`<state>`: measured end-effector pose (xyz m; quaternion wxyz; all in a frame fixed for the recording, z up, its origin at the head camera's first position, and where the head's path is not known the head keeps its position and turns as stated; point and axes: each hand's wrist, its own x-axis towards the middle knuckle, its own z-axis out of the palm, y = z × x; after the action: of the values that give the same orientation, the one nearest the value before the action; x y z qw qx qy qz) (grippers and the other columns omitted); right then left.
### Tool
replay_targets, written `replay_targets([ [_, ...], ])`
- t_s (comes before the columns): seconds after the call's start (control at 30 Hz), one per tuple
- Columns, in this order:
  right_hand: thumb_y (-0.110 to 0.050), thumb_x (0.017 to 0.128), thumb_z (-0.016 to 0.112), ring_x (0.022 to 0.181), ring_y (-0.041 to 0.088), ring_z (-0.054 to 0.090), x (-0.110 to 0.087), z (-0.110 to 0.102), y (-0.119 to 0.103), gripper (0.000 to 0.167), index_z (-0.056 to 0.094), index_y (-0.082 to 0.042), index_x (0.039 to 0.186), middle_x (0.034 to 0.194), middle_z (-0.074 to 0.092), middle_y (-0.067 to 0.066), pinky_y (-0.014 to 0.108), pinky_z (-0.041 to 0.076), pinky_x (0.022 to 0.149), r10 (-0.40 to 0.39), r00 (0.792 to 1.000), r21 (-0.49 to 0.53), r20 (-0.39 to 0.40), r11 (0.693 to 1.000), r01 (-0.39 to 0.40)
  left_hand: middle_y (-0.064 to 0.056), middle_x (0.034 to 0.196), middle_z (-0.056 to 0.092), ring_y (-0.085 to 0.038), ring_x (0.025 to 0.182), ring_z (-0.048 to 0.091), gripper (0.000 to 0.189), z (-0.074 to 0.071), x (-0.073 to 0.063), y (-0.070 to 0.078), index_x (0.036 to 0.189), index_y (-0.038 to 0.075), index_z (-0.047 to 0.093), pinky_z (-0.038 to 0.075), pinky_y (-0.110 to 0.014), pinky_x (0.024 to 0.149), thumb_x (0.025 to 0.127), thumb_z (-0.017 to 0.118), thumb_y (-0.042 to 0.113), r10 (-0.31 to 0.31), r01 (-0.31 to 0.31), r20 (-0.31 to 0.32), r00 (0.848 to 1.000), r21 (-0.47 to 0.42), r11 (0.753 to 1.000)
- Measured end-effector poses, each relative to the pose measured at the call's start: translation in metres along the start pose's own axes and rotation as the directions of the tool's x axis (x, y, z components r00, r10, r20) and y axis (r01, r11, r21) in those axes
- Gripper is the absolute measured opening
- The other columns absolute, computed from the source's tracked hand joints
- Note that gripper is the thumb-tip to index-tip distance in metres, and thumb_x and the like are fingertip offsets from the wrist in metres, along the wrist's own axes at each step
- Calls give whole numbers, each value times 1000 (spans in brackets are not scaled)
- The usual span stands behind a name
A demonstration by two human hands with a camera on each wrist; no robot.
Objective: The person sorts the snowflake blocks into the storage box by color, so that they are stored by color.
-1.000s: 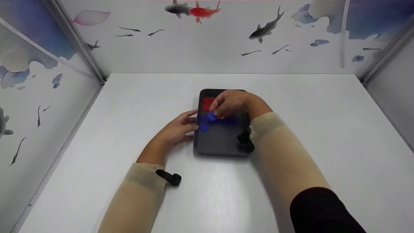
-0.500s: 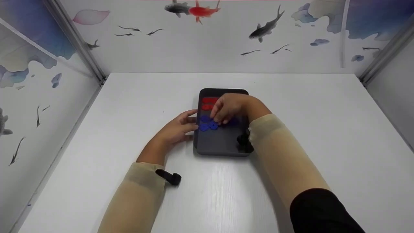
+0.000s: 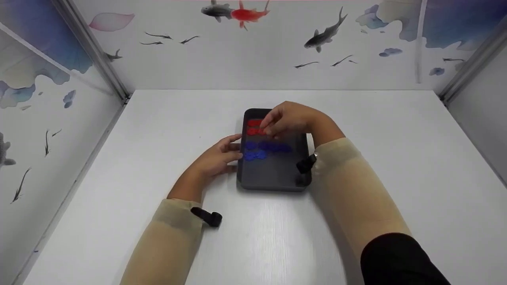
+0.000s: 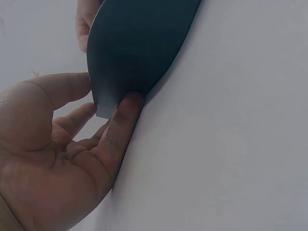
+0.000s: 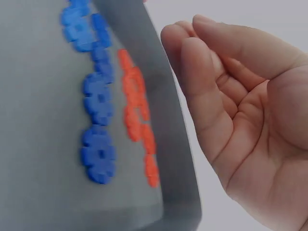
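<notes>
A dark grey tray (image 3: 269, 176) lies on the white table. In it are blue notched plastic discs (image 3: 255, 155), side by side in two rows, and red ones (image 3: 253, 131) near the far end. My left hand (image 3: 217, 159) rests against the tray's left side, fingers spread; the left wrist view shows thumb and fingertips touching the tray wall (image 4: 139, 43). Above the red discs hovers my right hand (image 3: 291, 118), its fingers loosely bent and hiding part of them. In the right wrist view that hand (image 5: 245, 110) shows no disc between thumb and fingers.
Tabletop (image 3: 190, 118) surrounds the tray. A white back wall (image 3: 273, 75) printed with fish stands behind, with side panels left and right. Black wrist cameras stick out from both sleeves, the right one (image 3: 306, 164) hanging over the tray's right edge.
My right hand has set a blue disc into the nearer blue row, let go, and moved up and away toward the red discs. The left hand has stayed at the tray.
</notes>
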<state>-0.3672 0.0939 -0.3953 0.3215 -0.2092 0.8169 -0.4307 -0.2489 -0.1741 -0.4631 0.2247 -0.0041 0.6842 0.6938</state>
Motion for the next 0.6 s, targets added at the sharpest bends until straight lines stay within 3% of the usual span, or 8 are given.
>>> replay_targets([
  [0.13,-7,92,83,104,20,78,-14,-9,2,32,78,-6,124,118,80,12,42,64,98,-53,997,53,-59,997,56,-12,161,46,-28,139,57,72,0,0,0,167,26,35,54,-49,112,104,62,3,-1,1,-9,1000,-1,1000],
  [0.37,-10,90,85,98,15,78,-49,-26,21,37,76,-6,126,114,82,6,32,65,89,-124,978,136,-170,980,147,-9,161,45,-28,142,57,71,0,-2,0,166,29,38,54,-49,113,104,64,7,-12,13,-38,999,21,1000],
  [0.6,-10,92,84,98,16,79,-85,-38,42,36,75,-4,127,106,81,2,31,64,93,-109,954,216,-278,961,173,-8,161,44,-28,143,56,70,1,-2,-2,165,30,39,53,-48,114,104,65,9,-14,15,-30,999,31,999],
])
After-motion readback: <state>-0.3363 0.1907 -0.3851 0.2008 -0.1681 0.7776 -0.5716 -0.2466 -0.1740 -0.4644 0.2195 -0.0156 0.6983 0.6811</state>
